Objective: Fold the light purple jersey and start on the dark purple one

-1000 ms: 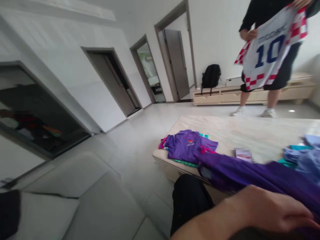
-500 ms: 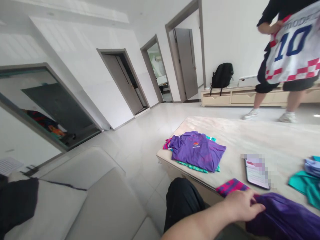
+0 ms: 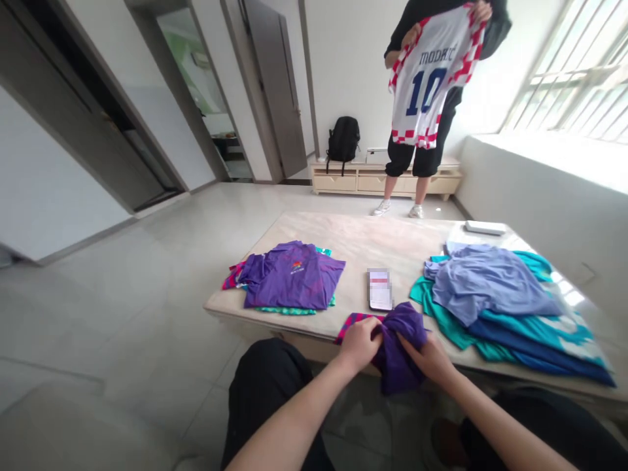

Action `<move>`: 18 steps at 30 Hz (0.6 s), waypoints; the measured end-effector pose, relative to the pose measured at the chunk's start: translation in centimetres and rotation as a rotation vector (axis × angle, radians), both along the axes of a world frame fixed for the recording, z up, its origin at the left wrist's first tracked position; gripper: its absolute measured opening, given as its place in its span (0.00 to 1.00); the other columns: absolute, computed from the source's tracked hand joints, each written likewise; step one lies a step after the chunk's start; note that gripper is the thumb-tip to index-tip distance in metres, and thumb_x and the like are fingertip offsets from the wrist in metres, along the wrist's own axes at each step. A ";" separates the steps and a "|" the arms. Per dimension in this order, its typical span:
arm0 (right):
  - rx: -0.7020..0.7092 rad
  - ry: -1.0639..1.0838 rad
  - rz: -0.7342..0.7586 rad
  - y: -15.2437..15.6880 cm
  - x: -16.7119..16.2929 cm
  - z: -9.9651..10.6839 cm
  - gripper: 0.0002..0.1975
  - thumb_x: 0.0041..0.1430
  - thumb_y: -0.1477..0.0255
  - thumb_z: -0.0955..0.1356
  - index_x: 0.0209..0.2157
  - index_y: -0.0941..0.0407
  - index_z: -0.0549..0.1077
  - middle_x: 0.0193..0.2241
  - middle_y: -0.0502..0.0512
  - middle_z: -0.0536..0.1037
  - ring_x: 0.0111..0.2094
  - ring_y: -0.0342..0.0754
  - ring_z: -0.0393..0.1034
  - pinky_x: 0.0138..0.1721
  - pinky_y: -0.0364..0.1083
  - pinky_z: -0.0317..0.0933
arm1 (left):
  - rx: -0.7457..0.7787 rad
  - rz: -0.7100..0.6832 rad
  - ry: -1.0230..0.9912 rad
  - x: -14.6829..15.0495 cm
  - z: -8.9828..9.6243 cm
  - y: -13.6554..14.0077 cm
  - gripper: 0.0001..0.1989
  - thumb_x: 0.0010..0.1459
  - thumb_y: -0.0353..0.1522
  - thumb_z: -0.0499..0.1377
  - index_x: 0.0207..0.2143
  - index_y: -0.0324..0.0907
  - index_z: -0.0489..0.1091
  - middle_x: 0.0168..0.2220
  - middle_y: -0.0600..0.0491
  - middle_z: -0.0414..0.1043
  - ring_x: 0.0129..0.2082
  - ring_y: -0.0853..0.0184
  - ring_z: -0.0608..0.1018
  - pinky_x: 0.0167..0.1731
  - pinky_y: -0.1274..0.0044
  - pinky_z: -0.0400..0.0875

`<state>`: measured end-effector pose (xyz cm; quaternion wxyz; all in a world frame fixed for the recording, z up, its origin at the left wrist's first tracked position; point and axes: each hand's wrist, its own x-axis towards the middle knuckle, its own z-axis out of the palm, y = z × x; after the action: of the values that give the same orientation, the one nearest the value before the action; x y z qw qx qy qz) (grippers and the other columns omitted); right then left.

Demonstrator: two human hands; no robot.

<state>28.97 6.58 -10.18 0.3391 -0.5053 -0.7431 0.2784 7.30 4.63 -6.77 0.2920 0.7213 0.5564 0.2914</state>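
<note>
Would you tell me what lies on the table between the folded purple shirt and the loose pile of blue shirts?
A phone lies flat between the purple shirt and the blue pile, head view.

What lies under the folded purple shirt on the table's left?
Under the purple shirt, a green garment's edge and a red-blue striped garment peek out; anything else is covered.

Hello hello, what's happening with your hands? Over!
Left hand and right hand both gripping bunched purple shirt at table edge. Phone just beyond.
</note>
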 end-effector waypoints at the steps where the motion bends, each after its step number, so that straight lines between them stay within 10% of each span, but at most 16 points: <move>1: 0.021 -0.006 0.001 0.3 0.3 0.3 0.18 0.61 0.55 0.68 0.30 0.54 0.78 0.30 0.56 0.81 0.33 0.55 0.75 0.41 0.52 0.71 | 0.025 0.018 -0.008 -0.3 0.3 0.0 0.09 0.63 0.30 0.56 0.40 0.43 0.76 0.40 0.49 0.79 0.41 0.61 0.79 0.44 0.72 0.71; 10: 0.134 0.413 -0.682 3.9 5.1 4.3 0.24 0.61 0.51 0.65 0.28 0.58 0.77 0.23 0.53 0.75 0.27 0.49 0.68 0.31 0.46 0.63 | 0.268 0.394 -0.593 -6.2 4.3 1.9 0.10 0.59 0.29 0.59 0.36 0.42 0.81 0.35 0.52 0.80 0.38 0.63 0.78 0.43 0.75 0.71; 18: -0.226 0.437 -0.506 5.8 6.8 1.5 0.29 0.50 0.58 0.72 0.52 0.59 0.78 0.40 0.60 0.82 0.40 0.56 0.77 0.40 0.50 0.72 | 0.003 0.507 -0.903 -4.9 1.8 2.7 0.15 0.55 0.41 0.63 0.39 0.40 0.79 0.31 0.52 0.80 0.32 0.66 0.79 0.37 0.74 0.74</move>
<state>35.75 12.41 -8.68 0.4905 -0.6361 -0.4686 0.3677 2.43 7.32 -4.97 0.4220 0.3665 0.5318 0.6362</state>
